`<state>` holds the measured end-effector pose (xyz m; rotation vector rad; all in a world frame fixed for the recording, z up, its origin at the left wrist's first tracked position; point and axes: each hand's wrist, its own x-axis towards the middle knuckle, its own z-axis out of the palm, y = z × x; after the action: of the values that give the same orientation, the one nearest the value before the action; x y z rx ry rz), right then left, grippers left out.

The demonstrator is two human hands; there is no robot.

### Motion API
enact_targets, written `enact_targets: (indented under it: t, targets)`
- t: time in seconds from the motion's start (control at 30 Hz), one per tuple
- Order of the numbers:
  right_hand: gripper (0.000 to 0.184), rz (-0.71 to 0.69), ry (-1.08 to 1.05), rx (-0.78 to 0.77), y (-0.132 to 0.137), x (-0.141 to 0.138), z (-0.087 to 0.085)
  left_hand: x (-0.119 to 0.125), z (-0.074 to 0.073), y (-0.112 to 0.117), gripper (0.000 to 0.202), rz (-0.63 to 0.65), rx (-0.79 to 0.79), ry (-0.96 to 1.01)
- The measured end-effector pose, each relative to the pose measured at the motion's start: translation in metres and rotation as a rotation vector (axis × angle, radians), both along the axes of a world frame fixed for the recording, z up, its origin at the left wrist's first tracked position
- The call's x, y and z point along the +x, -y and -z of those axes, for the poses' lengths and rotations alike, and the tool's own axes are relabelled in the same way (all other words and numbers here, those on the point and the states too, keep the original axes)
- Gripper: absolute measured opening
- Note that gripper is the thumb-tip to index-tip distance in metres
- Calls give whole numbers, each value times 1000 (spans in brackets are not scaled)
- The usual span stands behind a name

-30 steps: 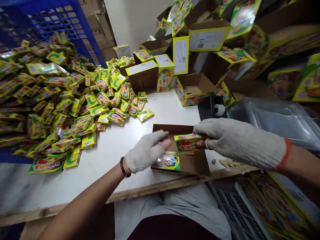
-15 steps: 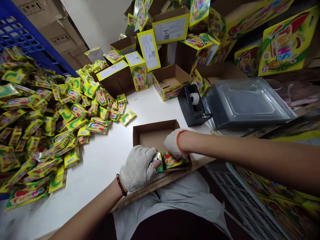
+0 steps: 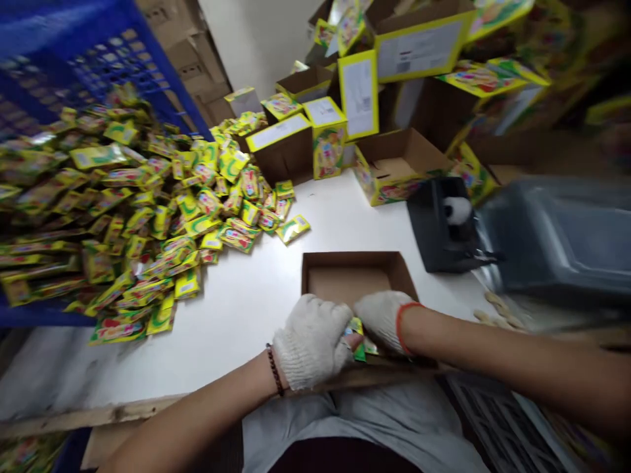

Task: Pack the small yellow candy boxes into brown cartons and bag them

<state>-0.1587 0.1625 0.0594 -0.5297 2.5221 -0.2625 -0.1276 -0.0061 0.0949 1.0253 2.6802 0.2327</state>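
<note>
An open cardboard display box [image 3: 352,277], brown inside, sits at the table's near edge. My left hand [image 3: 315,341], in a white knit glove with the thumb tip bare, is closed at its near left side. Between its thumb and fingers is a small yellow-green candy box [image 3: 359,338]. My right hand [image 3: 387,322], gloved with an orange cuff, reaches into the display box beside the left hand. Its fingers are curled downward, and what they hold, if anything, is hidden. A heap of small candy boxes [image 3: 162,223] spreads over the table to the left.
A black tape dispenser [image 3: 441,226] stands right of the display box, beside a clear grey plastic tray [image 3: 566,230]. Empty yellow display boxes [image 3: 404,164] are stacked at the back. A blue plastic crate [image 3: 108,59] is tipped behind the heap on the white table [image 3: 236,315].
The camera view has swung left, so everything sits farther right. My right hand has moved nearer my left, now covering the candy boxes seen earlier inside the display box.
</note>
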Motion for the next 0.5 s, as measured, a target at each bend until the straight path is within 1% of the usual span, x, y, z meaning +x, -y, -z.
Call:
enact_targets:
  t: [0.03,0.07,0.1,0.13,0.17,0.23,0.27,0.3,0.33,0.4,0.5]
  targets:
    - [28,-54,24,80,1,2,0,-1,0,0,34,7,7,8]
    - [36,-91,37,135,1,2,2,-3,-1,1,37,12,14,19]
    - [44,-120,45,168,0,3,4,-5,-1,2,39,18,23,31]
    - [48,-127,37,155,-1,2,8,-7,-2,4,41,33,40,46]
    - [48,-128,27,126,-3,1,11,-10,-3,6,42,52,66,58]
    - [38,-134,24,53,-9,-2,16,-17,-6,14,39,85,136,51]
    - [32,-129,36,23,-13,-4,17,-24,-7,20,34,82,167,22]
    - [27,-111,50,0,-16,-8,15,-32,-8,28,28,50,187,-23]
    - [25,-80,61,-16,-19,-12,12,-44,-8,38,25,-15,187,-82]
    - [23,-3,58,-44,-23,-24,-1,-76,-7,63,32,-218,114,-215]
    - [14,74,3,-132,-20,-46,-30,-132,1,105,34,-576,-109,-345]
